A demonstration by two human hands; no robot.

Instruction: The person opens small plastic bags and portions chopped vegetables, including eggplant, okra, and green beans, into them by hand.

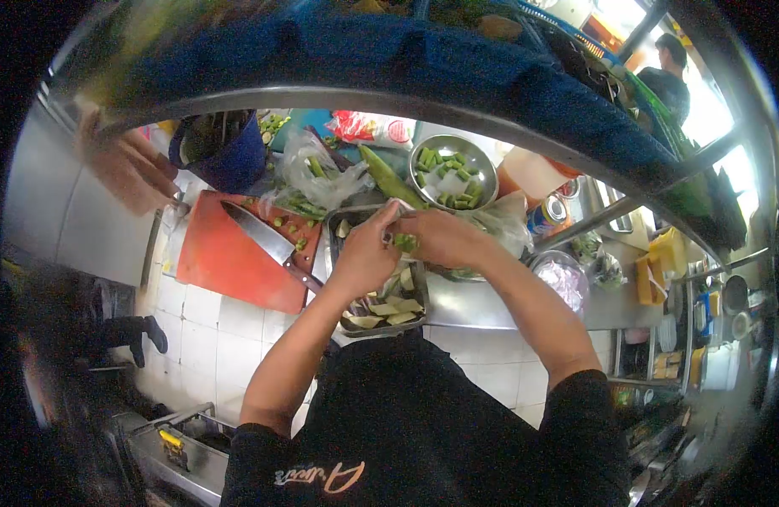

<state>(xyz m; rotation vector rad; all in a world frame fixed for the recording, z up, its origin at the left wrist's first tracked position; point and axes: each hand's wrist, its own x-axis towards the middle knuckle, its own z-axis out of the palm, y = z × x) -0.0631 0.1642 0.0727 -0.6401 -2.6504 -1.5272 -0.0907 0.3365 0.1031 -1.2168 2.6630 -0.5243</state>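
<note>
My left hand (371, 256) and my right hand (440, 239) meet above a metal tray (420, 283). Both have their fingers closed around a small green vegetable piece (405, 242), partly hidden between them. Pale, slanted vegetable slices (396, 310) with some dark skin lie in the tray beneath. To the left, a large knife (267, 239) rests on a red cutting board (229, 270), its handle close to my left forearm. Small green cut pieces (301, 243) are scattered beside the blade. Behind my hands stands a round metal bowl (494, 182) with green chopped vegetables.
A clear plastic bag (313, 177) and a long green vegetable (388, 176) lie behind the tray. A blue bucket (229, 160) stands back left; a can (546, 215) stands right. A shelf edge (389, 100) crosses overhead. Another person (666, 84) is at far right.
</note>
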